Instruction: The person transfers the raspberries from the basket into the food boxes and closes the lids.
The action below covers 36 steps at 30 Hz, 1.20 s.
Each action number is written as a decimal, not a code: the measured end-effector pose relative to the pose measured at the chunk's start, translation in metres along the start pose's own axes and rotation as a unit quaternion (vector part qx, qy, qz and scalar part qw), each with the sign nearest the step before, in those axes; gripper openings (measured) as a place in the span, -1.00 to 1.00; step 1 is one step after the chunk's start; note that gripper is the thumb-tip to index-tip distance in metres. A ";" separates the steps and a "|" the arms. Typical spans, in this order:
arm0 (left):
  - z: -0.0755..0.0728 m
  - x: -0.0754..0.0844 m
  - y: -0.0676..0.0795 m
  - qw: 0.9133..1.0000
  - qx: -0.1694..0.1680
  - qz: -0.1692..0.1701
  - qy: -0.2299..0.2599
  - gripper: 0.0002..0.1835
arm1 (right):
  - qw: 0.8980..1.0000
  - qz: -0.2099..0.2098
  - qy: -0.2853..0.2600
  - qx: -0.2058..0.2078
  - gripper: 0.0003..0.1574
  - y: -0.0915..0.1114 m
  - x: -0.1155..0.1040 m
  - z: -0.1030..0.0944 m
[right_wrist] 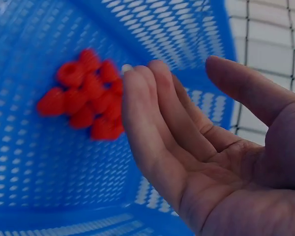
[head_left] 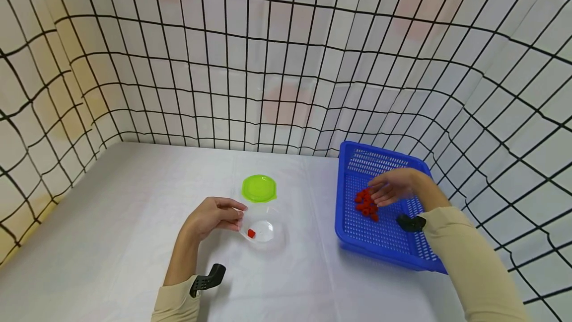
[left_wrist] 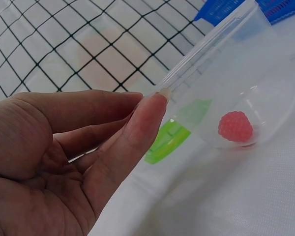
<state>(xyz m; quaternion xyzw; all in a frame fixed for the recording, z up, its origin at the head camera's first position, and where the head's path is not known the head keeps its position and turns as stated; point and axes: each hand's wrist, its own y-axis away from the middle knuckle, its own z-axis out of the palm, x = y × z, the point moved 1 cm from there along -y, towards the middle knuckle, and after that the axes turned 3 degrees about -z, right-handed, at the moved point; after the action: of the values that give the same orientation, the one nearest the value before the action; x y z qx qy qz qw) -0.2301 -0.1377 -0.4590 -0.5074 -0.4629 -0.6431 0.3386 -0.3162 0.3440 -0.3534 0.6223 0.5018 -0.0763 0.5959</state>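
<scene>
"Where do we see the left hand [head_left: 216,217]?"
"Pinching the clear bowl [head_left: 267,231] at its edge, one red piece [head_left: 251,233] inside, the green lid [head_left: 259,189] behind."
"And the right hand [head_left: 394,186]?"
"We see it over the blue basket [head_left: 357,236], near small red pieces [head_left: 365,206]."

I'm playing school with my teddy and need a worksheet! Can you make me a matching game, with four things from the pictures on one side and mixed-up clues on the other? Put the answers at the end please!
Things:
1. Basket
2. Left hand
3. Lid
4. Right hand

Clues:
A. Pinching the rim of the clear tub
B. Holding nothing, over the basket
C. Blue, with red berries inside
D. Green, lying on the white cloth

Right pairs: 1-C, 2-A, 3-D, 4-B
</scene>
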 end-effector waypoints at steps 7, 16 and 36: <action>0.001 0.000 0.000 1.000 -0.002 -0.001 0.002 -0.59 | 0.999 0.046 -0.020 -0.002 -0.34 -0.006 0.032 -0.007; 0.001 0.000 -0.001 1.000 0.002 -0.005 0.001 -0.60 | 0.997 0.063 -0.038 0.014 -0.44 -0.011 0.054 -0.006; 0.000 0.002 0.001 1.000 -0.004 0.002 0.007 -0.57 | 0.995 0.072 -0.059 0.033 -0.42 -0.020 0.076 0.000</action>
<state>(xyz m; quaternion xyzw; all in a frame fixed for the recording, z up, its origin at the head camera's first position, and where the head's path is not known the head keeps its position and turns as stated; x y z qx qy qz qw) -0.2295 -0.1382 -0.4571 -0.5050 -0.4567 -0.6478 0.3416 -0.2936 0.3807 -0.4192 0.6706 0.4165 -0.0860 0.6078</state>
